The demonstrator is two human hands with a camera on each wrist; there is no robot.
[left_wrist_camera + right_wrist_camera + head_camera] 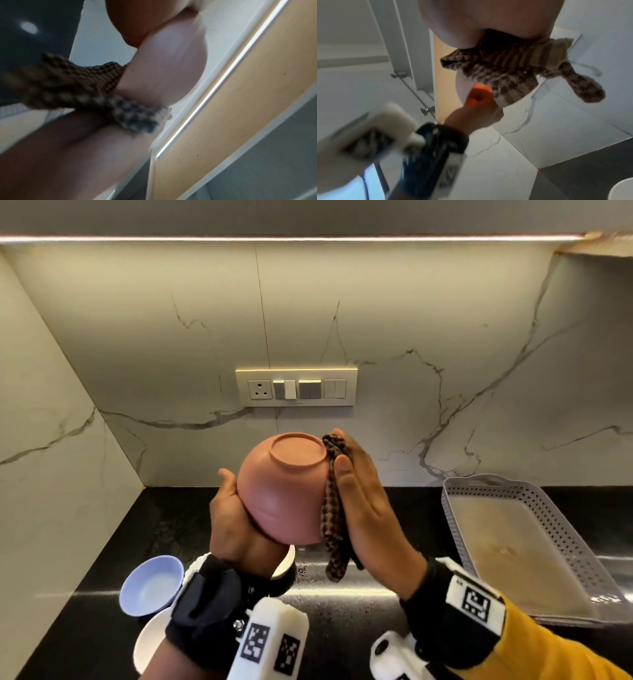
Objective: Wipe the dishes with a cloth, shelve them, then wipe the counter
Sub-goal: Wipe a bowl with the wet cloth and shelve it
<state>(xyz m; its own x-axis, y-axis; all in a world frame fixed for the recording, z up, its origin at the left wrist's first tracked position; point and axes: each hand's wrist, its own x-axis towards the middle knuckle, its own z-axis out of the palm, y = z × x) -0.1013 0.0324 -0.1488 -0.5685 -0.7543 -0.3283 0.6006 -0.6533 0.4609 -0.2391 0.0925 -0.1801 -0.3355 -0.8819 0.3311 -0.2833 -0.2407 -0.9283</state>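
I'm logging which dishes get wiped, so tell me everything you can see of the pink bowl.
The pink bowl is a rounded, matte, terracotta-pink dish, plastic by its look, with a raised ring foot. It is held above the black counter, tilted so its base faces up and toward the camera; its inside is hidden. The left hand grips it from the lower left, and the right hand, fingers straight, presses a brown checked cloth flat against its right side.
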